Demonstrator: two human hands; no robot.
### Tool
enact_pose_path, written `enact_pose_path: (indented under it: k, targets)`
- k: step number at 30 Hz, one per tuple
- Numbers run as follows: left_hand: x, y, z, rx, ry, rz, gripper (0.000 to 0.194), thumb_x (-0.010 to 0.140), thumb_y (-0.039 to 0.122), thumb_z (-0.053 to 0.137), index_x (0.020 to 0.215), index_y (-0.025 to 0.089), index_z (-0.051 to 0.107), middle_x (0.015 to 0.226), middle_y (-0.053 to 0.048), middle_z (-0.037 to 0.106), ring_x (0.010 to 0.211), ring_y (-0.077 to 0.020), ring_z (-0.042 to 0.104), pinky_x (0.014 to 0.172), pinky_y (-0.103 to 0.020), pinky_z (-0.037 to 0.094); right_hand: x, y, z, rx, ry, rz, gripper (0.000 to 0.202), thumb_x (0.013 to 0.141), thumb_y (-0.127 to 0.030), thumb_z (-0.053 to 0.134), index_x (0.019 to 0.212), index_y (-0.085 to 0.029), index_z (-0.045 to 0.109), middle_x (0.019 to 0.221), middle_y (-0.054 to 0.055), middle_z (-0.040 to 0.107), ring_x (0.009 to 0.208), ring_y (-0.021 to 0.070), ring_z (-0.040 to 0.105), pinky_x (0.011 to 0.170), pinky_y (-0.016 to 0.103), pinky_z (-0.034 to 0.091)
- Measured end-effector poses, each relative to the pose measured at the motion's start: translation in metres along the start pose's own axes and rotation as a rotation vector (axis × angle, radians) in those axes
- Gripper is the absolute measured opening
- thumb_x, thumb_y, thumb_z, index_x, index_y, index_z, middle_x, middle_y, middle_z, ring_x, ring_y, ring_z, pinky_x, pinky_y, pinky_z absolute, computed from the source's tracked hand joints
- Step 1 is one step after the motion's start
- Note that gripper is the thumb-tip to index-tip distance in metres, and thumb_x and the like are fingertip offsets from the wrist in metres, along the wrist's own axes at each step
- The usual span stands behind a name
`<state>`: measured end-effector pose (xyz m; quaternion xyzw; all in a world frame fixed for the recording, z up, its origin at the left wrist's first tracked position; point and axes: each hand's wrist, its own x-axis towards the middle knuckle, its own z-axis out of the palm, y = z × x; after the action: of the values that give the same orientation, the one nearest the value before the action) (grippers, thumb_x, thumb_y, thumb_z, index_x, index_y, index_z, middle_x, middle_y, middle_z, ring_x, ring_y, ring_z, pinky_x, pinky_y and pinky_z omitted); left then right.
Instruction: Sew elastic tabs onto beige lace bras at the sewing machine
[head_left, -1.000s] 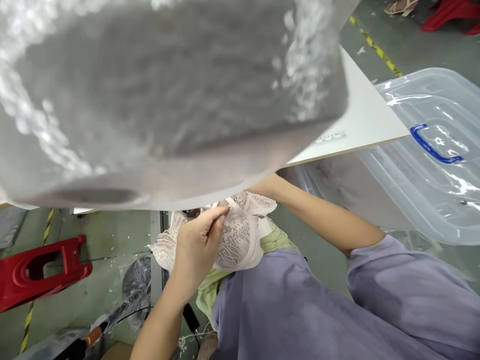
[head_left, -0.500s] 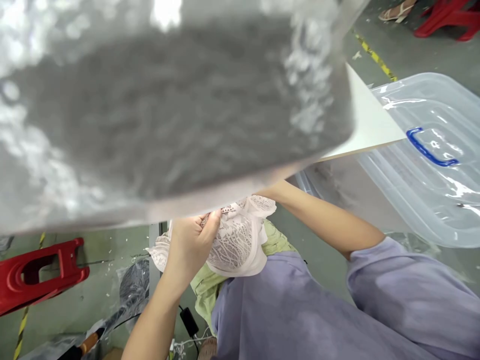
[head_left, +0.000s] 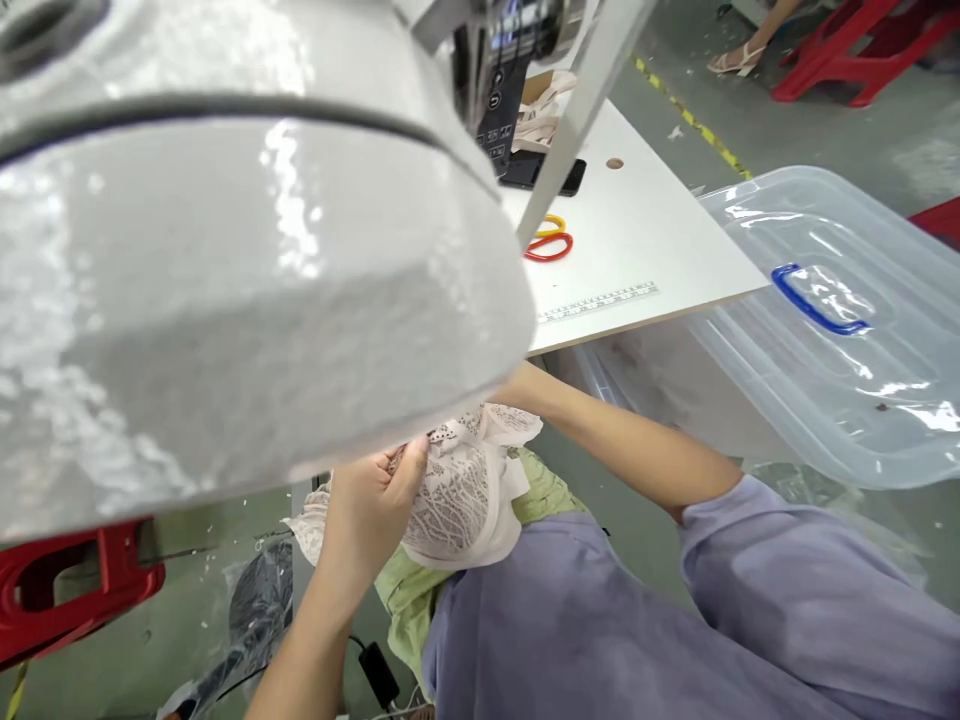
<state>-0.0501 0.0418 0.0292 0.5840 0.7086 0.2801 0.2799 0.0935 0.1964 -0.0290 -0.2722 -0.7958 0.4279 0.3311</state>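
A pale pink lace bra (head_left: 457, 505) hangs over my lap, its patterned cup facing up. My left hand (head_left: 379, 500) pinches the upper edge of the bra between thumb and fingers. At the bra's far right side is my right hand (head_left: 517, 388), of which only the wrist and back show; its fingers are hidden behind the white sewing machine head (head_left: 285, 330). The machine fills the upper left of the view, close to the camera, and covers whatever lies beneath it. Green cloth (head_left: 551, 490) lies under the bra.
On the white table (head_left: 637, 240) are scissors (head_left: 551, 246) with red and yellow handles, a dark phone (head_left: 574, 178) and a printed ruler scale (head_left: 600, 302). A clear plastic lid (head_left: 847, 390) with a blue handle is at right. Red stools (head_left: 112, 575) stand on the floor.
The view has shifted, so the machine head covers less and the tabletop with scissors and phone has come into sight. My left hand keeps its pinch on the bra.
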Motion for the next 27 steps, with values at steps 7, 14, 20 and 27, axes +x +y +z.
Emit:
enact_pose_path:
  k: [7,14,20,27]
  targets:
    - [-0.004,-0.005,0.002,0.138,-0.009,0.081,0.028,0.096,0.037,0.056,0.109,0.028,0.078,0.102,-0.002,0.081,0.091,-0.0245,0.077,0.066,-0.028,0.059,0.002,-0.007,-0.007,0.049,-0.021,0.005,0.017,0.08,-0.017,0.065,0.071,-0.019,0.051,0.091,0.004,0.058,0.092,0.0199,0.055,0.08,0.032,0.046]
    - [-0.013,-0.007,0.005,0.187,0.028,0.093,0.028,0.098,0.037,0.054,0.11,0.028,0.077,0.104,-0.001,0.08,0.088,-0.021,0.077,0.07,-0.027,0.058,0.001,0.002,0.0,0.071,0.059,-0.02,0.011,0.081,-0.018,0.065,0.078,-0.018,0.055,0.09,0.002,0.058,0.091,0.0174,0.055,0.078,0.028,0.043]
    - [-0.019,-0.009,0.008,0.169,0.085,0.08,0.026,0.098,0.034,0.054,0.108,0.026,0.077,0.103,-0.002,0.08,0.087,-0.0207,0.076,0.075,-0.029,0.058,-0.001,-0.006,0.004,0.054,0.087,0.006,0.011,0.079,-0.018,0.066,0.086,-0.018,0.058,0.088,0.002,0.058,0.088,0.0176,0.055,0.077,0.03,0.042]
    - [-0.021,-0.007,0.012,0.15,0.088,0.114,0.027,0.098,0.031,0.053,0.108,0.024,0.077,0.101,-0.004,0.08,0.088,-0.0202,0.076,0.078,-0.028,0.059,-0.004,-0.008,0.001,0.056,0.075,0.009,0.008,0.079,-0.016,0.063,0.084,-0.019,0.057,0.088,0.002,0.057,0.092,0.0194,0.055,0.076,0.031,0.042]
